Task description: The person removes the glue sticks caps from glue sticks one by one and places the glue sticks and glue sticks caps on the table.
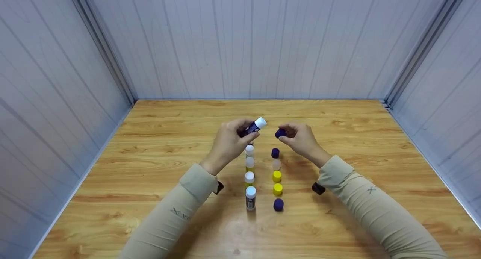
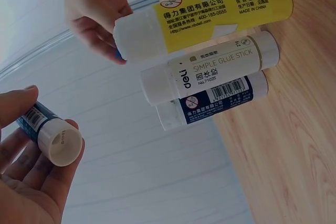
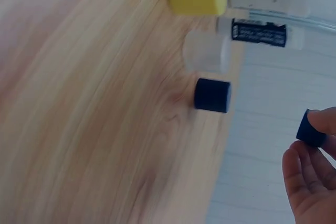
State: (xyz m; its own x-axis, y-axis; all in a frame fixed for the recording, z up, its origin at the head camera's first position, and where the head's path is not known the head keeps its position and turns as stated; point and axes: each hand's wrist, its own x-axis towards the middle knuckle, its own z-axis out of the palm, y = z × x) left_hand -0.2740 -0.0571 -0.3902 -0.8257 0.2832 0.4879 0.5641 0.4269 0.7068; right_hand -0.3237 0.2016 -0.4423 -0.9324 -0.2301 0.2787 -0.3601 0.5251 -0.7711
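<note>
In the head view my left hand (image 1: 230, 140) grips a navy-labelled glue stick (image 1: 252, 129), tilted with its bare white end up and to the right. The left wrist view looks onto that glue stick's open white end (image 2: 60, 142). My right hand (image 1: 302, 140) pinches a navy cap (image 1: 280, 133) between thumb and fingers, apart from the glue stick. Below the hands stands a row of uncapped glue sticks, with a navy-labelled one (image 1: 250, 199) nearest me. A yellow glue stick (image 2: 226, 19) and a white-labelled one (image 2: 210, 67) show close up in the left wrist view.
Right of the glue sticks, a line of caps stands on the wooden table (image 1: 158, 138): a navy cap (image 1: 275, 153), a translucent cap (image 1: 276, 164), two yellow caps, the farther yellow cap (image 1: 277, 176) included, and a navy cap (image 1: 278, 205) nearest me. Pale panel walls (image 1: 240, 44) enclose the table.
</note>
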